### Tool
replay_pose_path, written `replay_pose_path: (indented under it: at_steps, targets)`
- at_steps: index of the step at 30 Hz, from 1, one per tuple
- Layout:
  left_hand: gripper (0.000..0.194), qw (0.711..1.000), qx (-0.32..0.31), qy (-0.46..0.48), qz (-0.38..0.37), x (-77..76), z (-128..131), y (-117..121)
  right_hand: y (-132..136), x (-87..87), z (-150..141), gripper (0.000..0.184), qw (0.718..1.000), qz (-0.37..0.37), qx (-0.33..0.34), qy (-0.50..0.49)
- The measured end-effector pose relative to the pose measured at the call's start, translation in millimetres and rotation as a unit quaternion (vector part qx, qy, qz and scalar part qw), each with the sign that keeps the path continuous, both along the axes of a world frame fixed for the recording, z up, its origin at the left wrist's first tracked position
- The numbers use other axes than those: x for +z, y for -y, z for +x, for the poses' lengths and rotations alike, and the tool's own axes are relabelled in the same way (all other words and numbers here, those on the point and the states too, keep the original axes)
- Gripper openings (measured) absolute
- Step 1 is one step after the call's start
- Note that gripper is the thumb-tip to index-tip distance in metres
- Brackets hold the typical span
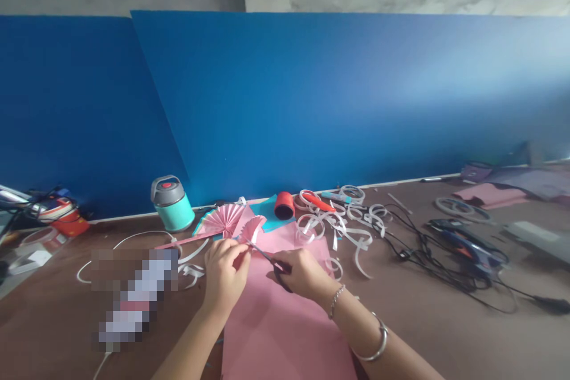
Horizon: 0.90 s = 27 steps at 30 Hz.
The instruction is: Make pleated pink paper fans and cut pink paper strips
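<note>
My left hand (pixel 227 267) pinches a small pleated pink paper fan (pixel 252 229) near its narrow end. Dark-handled scissors (pixel 281 276) are in my right hand (pixel 305 273), their blades reaching to the fan beside my left fingertips. Whether the blades are cutting into the paper I cannot make out. Below both hands lies a large pink paper sheet (pixel 285 326). Another pleated pink paper fan (pixel 224 219) rests spread out just beyond my left hand, near a blue paper sheet (pixel 269 214).
A red tape roll (pixel 284 206) and curled white strips (pixel 351 228) lie behind the hands. A teal flask (pixel 174 208) stands by the blue partition (pixel 285 101). To the right is a tool with a tangled black cord (pixel 425 261). An orange container (pixel 71 221) is far left.
</note>
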<state>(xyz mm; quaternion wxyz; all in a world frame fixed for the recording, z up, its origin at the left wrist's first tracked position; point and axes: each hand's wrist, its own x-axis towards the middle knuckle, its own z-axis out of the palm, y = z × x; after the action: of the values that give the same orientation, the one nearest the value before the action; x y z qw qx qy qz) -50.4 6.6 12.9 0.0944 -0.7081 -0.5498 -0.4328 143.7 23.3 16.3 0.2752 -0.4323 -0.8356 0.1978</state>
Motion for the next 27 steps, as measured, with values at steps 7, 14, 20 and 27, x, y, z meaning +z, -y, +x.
replay_pose_path:
  at_steps: [7,14,20,27]
  targets:
    - [0.011,1.000,-0.002,-0.014,0.007,-1.1,0.0,-0.3,-0.9,-5.3,0.0,0.013,1.000,-0.009,-0.009,-0.009]
    - [0.009,0.999,0.002,-0.038,0.017,-2.4,1.6,-1.0,4.3,-4.0,-5.4,0.013,0.999,0.022,-0.029,0.001]
    - [0.008,0.999,0.000,-0.037,0.015,-0.3,1.4,0.7,3.3,-4.3,-5.8,0.006,1.000,0.005,-0.029,-0.003]
    - [0.010,0.999,-0.003,-0.032,0.017,1.5,0.5,1.0,-0.6,-6.6,-1.7,0.012,0.996,-0.065,-0.018,-0.055]
